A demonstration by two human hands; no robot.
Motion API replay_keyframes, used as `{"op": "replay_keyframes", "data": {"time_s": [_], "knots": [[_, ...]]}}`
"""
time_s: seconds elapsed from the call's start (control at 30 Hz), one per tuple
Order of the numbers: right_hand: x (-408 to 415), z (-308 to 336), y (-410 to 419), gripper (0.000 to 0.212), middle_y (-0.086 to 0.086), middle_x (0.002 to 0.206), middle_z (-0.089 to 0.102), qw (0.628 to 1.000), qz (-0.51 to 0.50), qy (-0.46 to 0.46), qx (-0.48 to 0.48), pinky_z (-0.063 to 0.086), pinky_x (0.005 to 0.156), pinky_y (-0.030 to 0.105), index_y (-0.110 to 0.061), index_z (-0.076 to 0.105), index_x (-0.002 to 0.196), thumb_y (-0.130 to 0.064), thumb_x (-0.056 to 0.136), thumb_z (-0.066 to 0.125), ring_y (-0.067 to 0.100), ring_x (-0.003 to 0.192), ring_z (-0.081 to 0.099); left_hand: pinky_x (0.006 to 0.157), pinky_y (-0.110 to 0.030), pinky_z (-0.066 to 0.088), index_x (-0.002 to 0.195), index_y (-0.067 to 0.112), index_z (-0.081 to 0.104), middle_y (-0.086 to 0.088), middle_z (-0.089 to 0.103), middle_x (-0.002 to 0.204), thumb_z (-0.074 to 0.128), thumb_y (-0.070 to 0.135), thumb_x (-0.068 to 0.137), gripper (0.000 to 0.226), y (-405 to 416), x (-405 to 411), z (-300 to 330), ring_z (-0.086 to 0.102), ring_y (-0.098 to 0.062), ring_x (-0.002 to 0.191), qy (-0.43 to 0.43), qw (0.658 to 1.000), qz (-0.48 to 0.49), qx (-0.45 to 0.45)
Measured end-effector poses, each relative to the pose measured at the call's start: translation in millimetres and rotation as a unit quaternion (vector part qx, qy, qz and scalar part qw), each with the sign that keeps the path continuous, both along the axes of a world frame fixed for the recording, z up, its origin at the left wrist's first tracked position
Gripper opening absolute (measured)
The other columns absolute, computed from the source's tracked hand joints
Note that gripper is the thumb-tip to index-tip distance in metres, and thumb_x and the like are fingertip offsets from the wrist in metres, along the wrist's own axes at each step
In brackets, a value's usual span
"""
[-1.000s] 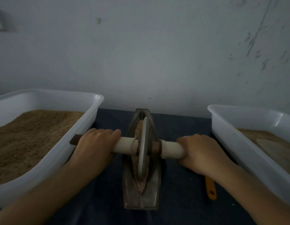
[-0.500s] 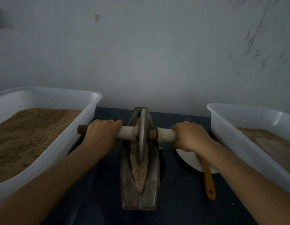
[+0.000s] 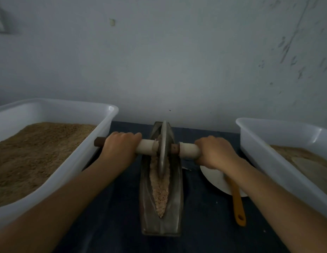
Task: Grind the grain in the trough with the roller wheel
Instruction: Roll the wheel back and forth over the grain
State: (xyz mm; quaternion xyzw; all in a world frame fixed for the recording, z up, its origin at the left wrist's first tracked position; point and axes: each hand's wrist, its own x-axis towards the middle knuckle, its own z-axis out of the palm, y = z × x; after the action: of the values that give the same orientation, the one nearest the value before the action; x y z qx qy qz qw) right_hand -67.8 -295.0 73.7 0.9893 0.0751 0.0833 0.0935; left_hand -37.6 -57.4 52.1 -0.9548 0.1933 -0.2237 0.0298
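So the setup sits on a dark blue cloth [image 3: 113,225] against a pale wall [image 3: 177,61]. There's a big white tub [image 3: 104,128] on the left, heaped with tan ground stuff, and its near-right wall sits really close to the left end of the axle. Another white tub [image 3: 259,143] is on the right with a shallower layer of the same kind of powder. Between the trough and that right tub there's a white plate [image 3: 213,178] with an orange spatula [image 3: 238,203] lying across it, handle pointing toward the near side. The right forearm passes over part of the plate.

The metal trough [image 3: 177,207] runs near-to-far down the middle, with pinkish-tan grain [image 3: 160,194] lying along its groove. The roller wheel [image 3: 163,148] stands upright on edge in the far half of the trough, so most of the visible grain is on the near side of it.

The left hand [image 3: 120,148] is wrapped around the white sleeve of the axle left of the wheel, with the brown axle tip poking out past it. The right hand [image 3: 213,152] is curled around the sleeve on the right. The wheel is dead centre between the two fists.
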Motion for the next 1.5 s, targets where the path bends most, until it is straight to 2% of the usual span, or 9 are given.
{"op": "replay_keyframes", "data": {"time_s": [0.23, 0.43, 0.53, 0.63, 1.0, 1.1, 1.23, 1.33, 1.5], "knots": [[-58, 9, 4, 0.013, -0.007, 0.096, 0.063, 0.996, 0.018, 0.074, -0.047, 0.031, 0.065, 0.020, -0.030, 0.056, 0.096, -0.037, 0.085, 0.057, 0.011, 0.089, 0.059, 0.085, -0.021, 0.035, 0.103, 0.039, 0.037, 0.015, 0.055, 0.108, 0.056, 0.042, 0.086, 0.027, 18, -57, 4, 0.054, -0.003, 0.101, 0.037, 0.998, -0.045, -0.002], [-64, 11, 1, 0.017, -0.013, 0.067, 0.044, 0.997, 0.028, 0.050, -0.053, 0.033, 0.067, 0.022, -0.031, 0.047, 0.074, -0.042, 0.083, 0.056, 0.010, 0.084, 0.058, 0.073, -0.018, 0.032, 0.099, 0.042, 0.033, 0.018, 0.054, 0.103, 0.056, 0.046, 0.084, 0.027, 23, -66, 8, 0.054, -0.001, 0.096, 0.069, 0.997, -0.037, -0.011], [-47, 8, 3, 0.009, -0.010, 0.087, 0.060, 0.997, 0.024, 0.056, -0.042, 0.030, 0.057, 0.021, -0.032, 0.053, 0.086, -0.038, 0.083, 0.059, 0.010, 0.081, 0.058, 0.071, -0.019, 0.032, 0.093, 0.038, 0.033, 0.014, 0.056, 0.102, 0.056, 0.040, 0.086, 0.024, 18, -50, 4, 0.054, -0.004, 0.088, 0.070, 0.997, -0.027, -0.012], [-26, 4, 3, 0.025, -0.006, 0.087, 0.061, 0.999, 0.013, 0.021, -0.025, 0.024, 0.049, 0.022, -0.031, 0.040, 0.068, -0.038, 0.081, 0.060, 0.013, 0.070, 0.050, 0.075, -0.021, 0.035, 0.097, 0.030, 0.041, 0.009, 0.058, 0.105, 0.055, 0.033, 0.088, 0.017, 9, -25, 1, 0.057, -0.009, 0.092, 0.059, 0.998, -0.002, -0.009], [44, -2, -6, 0.013, 0.001, 0.092, 0.065, 0.998, -0.030, -0.040, 0.025, 0.033, 0.056, 0.025, -0.027, 0.057, 0.083, -0.030, 0.076, 0.067, 0.022, 0.081, 0.060, 0.081, -0.029, 0.038, 0.101, 0.018, 0.054, -0.003, 0.064, 0.104, 0.055, 0.029, 0.088, 0.016, -13, 44, 3, 0.060, -0.021, 0.095, -0.034, 0.998, 0.044, -0.003], [37, -3, -5, 0.014, 0.002, 0.091, 0.065, 0.999, -0.025, -0.043, 0.020, 0.025, 0.048, 0.024, -0.025, 0.051, 0.079, -0.028, 0.077, 0.065, 0.019, 0.073, 0.054, 0.079, -0.027, 0.036, 0.099, 0.019, 0.050, -0.001, 0.063, 0.101, 0.057, 0.029, 0.087, 0.016, -9, 38, 1, 0.059, -0.018, 0.091, -0.027, 0.999, 0.028, -0.007], [6, -6, -2, 0.018, 0.000, 0.097, 0.064, 1.000, -0.017, -0.013, 0.005, 0.032, 0.061, 0.026, -0.025, 0.059, 0.095, -0.034, 0.080, 0.062, 0.020, 0.088, 0.060, 0.077, -0.023, 0.034, 0.097, 0.024, 0.045, 0.004, 0.061, 0.102, 0.058, 0.031, 0.086, 0.018, -1, 10, -3, 0.058, -0.013, 0.091, -0.020, 1.000, -0.004, 0.008], [-24, -3, 2, 0.010, -0.004, 0.095, 0.064, 1.000, -0.009, 0.018, -0.001, 0.033, 0.063, 0.026, -0.028, 0.053, 0.088, -0.034, 0.083, 0.059, 0.016, 0.083, 0.058, 0.081, -0.023, 0.036, 0.105, 0.028, 0.046, 0.009, 0.059, 0.105, 0.059, 0.034, 0.086, 0.024, 5, -19, -3, 0.057, -0.010, 0.096, -0.008, 1.000, -0.022, 0.009], [-63, 4, 3, 0.014, -0.009, 0.084, 0.060, 0.999, -0.002, 0.037, -0.019, 0.025, 0.049, 0.019, -0.028, 0.059, 0.095, -0.034, 0.083, 0.057, 0.011, 0.082, 0.059, 0.086, -0.020, 0.036, 0.106, 0.037, 0.040, 0.015, 0.055, 0.108, 0.057, 0.042, 0.085, 0.028, 18, -57, 2, 0.054, -0.004, 0.101, 0.033, 0.998, -0.049, -0.003]]}}
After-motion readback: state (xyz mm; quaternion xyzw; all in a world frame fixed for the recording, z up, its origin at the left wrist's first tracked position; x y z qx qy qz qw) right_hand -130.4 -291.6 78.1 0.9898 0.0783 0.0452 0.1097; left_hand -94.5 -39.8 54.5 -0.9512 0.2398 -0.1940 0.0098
